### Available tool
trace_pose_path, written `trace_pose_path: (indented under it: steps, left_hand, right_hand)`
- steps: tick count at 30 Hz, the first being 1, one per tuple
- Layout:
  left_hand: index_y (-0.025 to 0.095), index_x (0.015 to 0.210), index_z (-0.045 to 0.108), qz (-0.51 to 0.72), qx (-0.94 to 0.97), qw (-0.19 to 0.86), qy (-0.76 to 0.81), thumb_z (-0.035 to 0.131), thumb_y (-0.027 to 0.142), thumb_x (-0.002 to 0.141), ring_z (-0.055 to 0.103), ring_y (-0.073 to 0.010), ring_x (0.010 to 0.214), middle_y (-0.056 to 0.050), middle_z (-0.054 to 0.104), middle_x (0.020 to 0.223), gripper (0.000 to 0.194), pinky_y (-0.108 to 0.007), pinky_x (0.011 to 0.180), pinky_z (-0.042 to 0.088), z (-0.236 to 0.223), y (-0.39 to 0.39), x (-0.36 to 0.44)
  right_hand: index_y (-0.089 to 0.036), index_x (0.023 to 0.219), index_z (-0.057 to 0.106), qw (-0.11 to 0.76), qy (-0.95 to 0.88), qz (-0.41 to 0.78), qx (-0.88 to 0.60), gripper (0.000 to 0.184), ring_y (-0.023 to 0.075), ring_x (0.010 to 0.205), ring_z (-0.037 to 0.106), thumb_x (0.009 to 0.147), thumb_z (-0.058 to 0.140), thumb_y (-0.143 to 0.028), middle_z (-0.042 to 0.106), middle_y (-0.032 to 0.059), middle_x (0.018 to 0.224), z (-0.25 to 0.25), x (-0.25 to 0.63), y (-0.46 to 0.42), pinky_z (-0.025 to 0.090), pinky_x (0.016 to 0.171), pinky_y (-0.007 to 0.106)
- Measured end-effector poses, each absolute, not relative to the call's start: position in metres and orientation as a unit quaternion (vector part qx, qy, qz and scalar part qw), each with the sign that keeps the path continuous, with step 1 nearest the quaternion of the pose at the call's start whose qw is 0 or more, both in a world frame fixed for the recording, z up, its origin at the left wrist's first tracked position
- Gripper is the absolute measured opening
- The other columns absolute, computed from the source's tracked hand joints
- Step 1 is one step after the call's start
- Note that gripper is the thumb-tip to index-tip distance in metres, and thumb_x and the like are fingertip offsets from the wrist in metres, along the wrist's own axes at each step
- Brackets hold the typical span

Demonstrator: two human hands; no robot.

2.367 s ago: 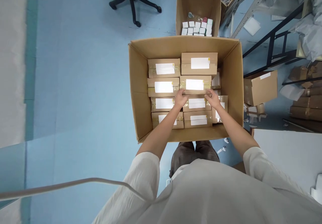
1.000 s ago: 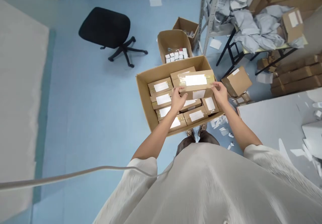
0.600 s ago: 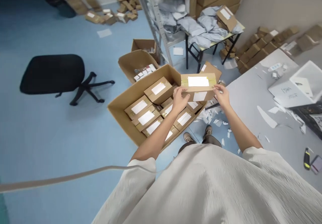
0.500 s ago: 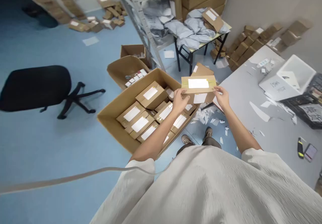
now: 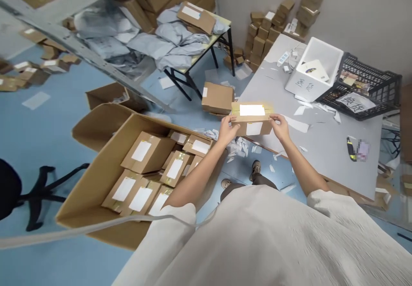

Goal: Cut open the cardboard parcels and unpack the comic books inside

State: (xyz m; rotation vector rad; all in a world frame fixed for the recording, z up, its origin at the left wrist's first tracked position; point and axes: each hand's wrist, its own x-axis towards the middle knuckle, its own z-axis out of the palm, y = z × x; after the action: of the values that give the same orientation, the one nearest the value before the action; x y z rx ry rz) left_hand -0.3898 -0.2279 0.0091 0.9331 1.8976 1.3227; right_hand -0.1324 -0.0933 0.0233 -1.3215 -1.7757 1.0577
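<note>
The person's left hand (image 5: 228, 131) and right hand (image 5: 279, 128) grip a taped box (image 5: 252, 119) by opposite ends near the counter (image 5: 325, 149); a large carton (image 5: 103, 170) holds more boxes (image 5: 148, 151).

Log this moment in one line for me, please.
Parcel: held, white labels on top and near side | Left hand: left end | Right hand: right end | Carton: open, boxes inside

On the right I can read 换货 on the sign (image 5: 355, 102) of the black crate (image 5: 386, 82), but the handwriting (image 5: 304, 84) on the white bin (image 5: 314, 93) beside it and the labels (image 5: 252, 110) on my box (image 5: 252, 119) are illegible.
</note>
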Motion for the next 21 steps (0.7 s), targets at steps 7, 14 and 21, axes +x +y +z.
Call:
trace_pose_path:
  steps: [7,14,21]
  left_hand:
    - [0.027,0.126,0.072,0.483,0.387,0.356,0.7,0.075,0.019,0.083,0.066,-0.0303,0.139,-0.011,0.067,0.147,0.044,-0.049,0.119,0.061,-0.009,-0.155,-0.337]
    - [0.025,0.131,0.075,0.405,0.485,0.362,0.685,0.071,0.023,0.087,0.066,-0.0314,0.144,-0.012,0.062,0.152,0.045,-0.051,0.123,0.058,-0.036,-0.112,-0.305]
    - [0.02,0.155,0.066,0.171,0.611,0.245,0.733,0.068,0.023,0.093,0.041,-0.0463,0.166,-0.022,0.045,0.176,0.063,-0.066,0.135,0.04,-0.036,-0.121,-0.277]
  right_hand:
    - [-0.025,0.112,0.084,0.331,-0.653,0.397,-0.554,0.029,0.0338,0.143,0.063,0.094,0.074,-0.046,0.073,0.0148,0.141,0.002,-0.06,-0.055,0.054,0.123,0.052]
    - [-0.024,0.125,0.083,0.304,-0.658,0.376,-0.577,0.039,0.0363,0.149,0.058,0.094,0.072,-0.046,0.065,0.0178,0.152,-0.032,-0.01,-0.035,0.062,0.11,0.053]
    - [-0.022,0.14,0.076,0.186,-0.76,0.27,-0.561,0.046,0.0433,0.152,0.049,0.098,0.063,-0.035,0.053,0.0207,0.169,-0.05,0.004,-0.051,0.047,0.125,0.067]
